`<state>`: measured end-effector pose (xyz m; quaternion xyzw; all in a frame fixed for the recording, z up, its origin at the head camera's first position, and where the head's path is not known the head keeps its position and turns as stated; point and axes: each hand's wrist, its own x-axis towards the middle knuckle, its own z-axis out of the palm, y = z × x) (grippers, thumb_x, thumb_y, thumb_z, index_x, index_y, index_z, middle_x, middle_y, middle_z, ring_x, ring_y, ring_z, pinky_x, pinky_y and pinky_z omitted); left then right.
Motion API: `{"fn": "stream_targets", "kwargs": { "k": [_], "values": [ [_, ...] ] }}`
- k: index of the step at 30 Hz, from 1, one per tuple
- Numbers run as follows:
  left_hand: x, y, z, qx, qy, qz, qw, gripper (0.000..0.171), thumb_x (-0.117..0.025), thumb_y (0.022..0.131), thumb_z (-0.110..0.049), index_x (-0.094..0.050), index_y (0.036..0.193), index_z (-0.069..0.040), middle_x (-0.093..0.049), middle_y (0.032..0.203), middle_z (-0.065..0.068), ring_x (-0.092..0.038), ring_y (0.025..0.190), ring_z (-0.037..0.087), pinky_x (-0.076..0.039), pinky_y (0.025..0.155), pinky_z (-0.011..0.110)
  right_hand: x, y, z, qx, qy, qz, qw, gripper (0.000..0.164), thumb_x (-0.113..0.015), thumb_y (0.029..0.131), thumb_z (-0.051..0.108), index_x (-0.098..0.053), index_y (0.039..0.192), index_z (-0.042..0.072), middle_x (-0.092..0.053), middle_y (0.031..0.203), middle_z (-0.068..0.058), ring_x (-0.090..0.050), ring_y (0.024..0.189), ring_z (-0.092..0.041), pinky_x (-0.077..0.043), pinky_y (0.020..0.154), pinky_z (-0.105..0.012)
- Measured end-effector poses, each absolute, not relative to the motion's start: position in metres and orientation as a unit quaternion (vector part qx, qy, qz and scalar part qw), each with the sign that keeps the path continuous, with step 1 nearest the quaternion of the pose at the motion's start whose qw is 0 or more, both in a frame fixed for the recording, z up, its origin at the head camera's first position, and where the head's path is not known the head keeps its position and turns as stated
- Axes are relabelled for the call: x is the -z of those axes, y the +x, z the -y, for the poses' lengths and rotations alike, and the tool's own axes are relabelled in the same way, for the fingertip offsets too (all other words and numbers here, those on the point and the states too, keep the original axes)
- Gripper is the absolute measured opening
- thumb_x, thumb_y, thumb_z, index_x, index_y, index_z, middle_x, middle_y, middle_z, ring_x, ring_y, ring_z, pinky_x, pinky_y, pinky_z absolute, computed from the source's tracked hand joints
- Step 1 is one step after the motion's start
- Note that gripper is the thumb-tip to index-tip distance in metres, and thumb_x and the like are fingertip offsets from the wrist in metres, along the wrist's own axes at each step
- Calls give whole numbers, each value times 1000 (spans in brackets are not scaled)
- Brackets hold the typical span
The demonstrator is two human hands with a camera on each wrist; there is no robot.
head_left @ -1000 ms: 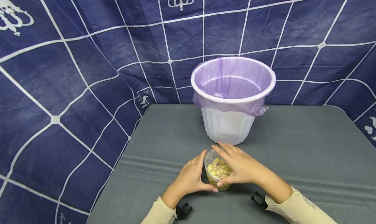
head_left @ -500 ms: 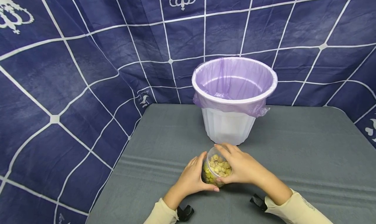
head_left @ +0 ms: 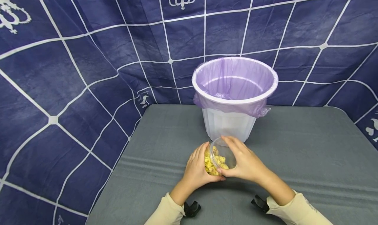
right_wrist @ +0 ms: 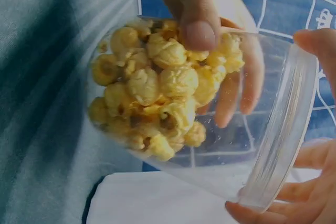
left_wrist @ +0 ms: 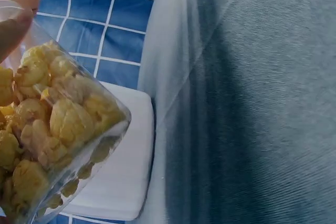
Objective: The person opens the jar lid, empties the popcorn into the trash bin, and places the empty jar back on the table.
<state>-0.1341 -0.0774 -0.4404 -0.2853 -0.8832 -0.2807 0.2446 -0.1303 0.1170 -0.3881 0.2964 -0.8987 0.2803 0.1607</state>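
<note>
Between both hands, a clear plastic jar (head_left: 229, 156) lies tilted almost on its side above the grey cloth. Yellow popcorn (right_wrist: 152, 85) is heaped in its bottom end, which points left in the head view. My left hand (head_left: 195, 166) grips the jar's body, thumb on the near side and fingers on the far side. Around the rim end curl the fingers and thumb of my right hand (head_left: 246, 161); whether a clear lid covers that end is hard to tell. In the left wrist view, popcorn (left_wrist: 58, 108) presses against the see-through wall.
A white bin (head_left: 228, 125) with a purple bag (head_left: 236, 87) over its rim stands just behind the hands. Grey cloth (head_left: 310, 146) covers the table. Blue checked curtains (head_left: 97, 126) hang at the back and sides. Each wrist wears a black mount.
The jar has tipped from nearly upright onto its side, its rim end turning right. Both hands have risen slightly and moved toward the bin with it. The popcorn has shifted inside.
</note>
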Motion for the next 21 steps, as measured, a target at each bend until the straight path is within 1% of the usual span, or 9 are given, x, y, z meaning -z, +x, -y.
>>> {"fn": "stream_targets", "kwargs": {
  "k": [4, 8, 11, 12, 15, 17, 19, 21],
  "values": [
    [438, -140, 77, 251, -307, 868, 298, 109, -78, 44, -57, -38, 128, 0, -47, 123, 10, -46, 111, 25, -38, 91, 39, 390, -132, -119, -284, 312, 890, 173, 98, -74, 58, 52, -35, 136, 7, -42, 126, -12, -44, 112, -30, -44, 82, -48],
    [436, -144, 79, 234, -322, 860, 319, 107, -78, 42, -54, -40, 126, 1, -48, 122, 10, -45, 110, 25, -36, 92, 38, 394, -133, -120, -283, 328, 884, 178, 102, -75, 56, 52, -32, 137, 7, -41, 128, -18, -42, 114, -35, -44, 81, -51],
    [435, -144, 81, 241, -331, 861, 301, 107, -79, 41, -50, -39, 127, 0, -48, 122, 10, -45, 111, 24, -36, 92, 38, 395, -135, -121, -269, 347, 880, 180, 105, -76, 54, 50, -30, 140, 11, -40, 130, -18, -41, 115, -34, -46, 79, -50],
    [435, -143, 82, 247, -334, 863, 288, 107, -80, 41, -49, -39, 128, -1, -48, 122, 9, -45, 111, 23, -36, 92, 38, 395, -135, -121, -262, 357, 878, 181, 105, -77, 53, 49, -30, 140, 12, -40, 130, -17, -41, 115, -34, -47, 77, -48],
    [434, -142, 85, 267, -343, 868, 239, 109, -82, 42, -47, -36, 131, -4, -46, 125, 8, -43, 114, 22, -36, 93, 38, 394, -136, -122, -243, 399, 866, 175, 104, -78, 52, 45, -31, 140, 13, -38, 131, -16, -38, 117, -33, -46, 81, -46],
    [434, -142, 87, 271, -348, 871, 216, 109, -82, 43, -48, -35, 132, -6, -45, 125, 7, -42, 115, 21, -37, 93, 38, 392, -136, -123, -236, 425, 860, 158, 103, -78, 53, 42, -31, 140, 13, -34, 135, -14, -35, 120, -34, -44, 84, -46],
    [433, -142, 87, 265, -350, 874, 209, 108, -82, 45, -49, -34, 132, -7, -45, 126, 7, -42, 116, 22, -36, 93, 39, 389, -136, -125, -236, 439, 857, 131, 104, -79, 54, 39, -28, 141, 13, -28, 140, -12, -28, 124, -36, -38, 91, -48],
    [433, -143, 87, 257, -348, 877, 210, 107, -81, 46, -51, -35, 132, -6, -45, 126, 7, -41, 116, 22, -35, 94, 39, 386, -135, -126, -236, 433, 864, 103, 108, -80, 55, 41, -22, 143, 15, -20, 145, -10, -22, 126, -40, -34, 93, -50]
  ]
}}
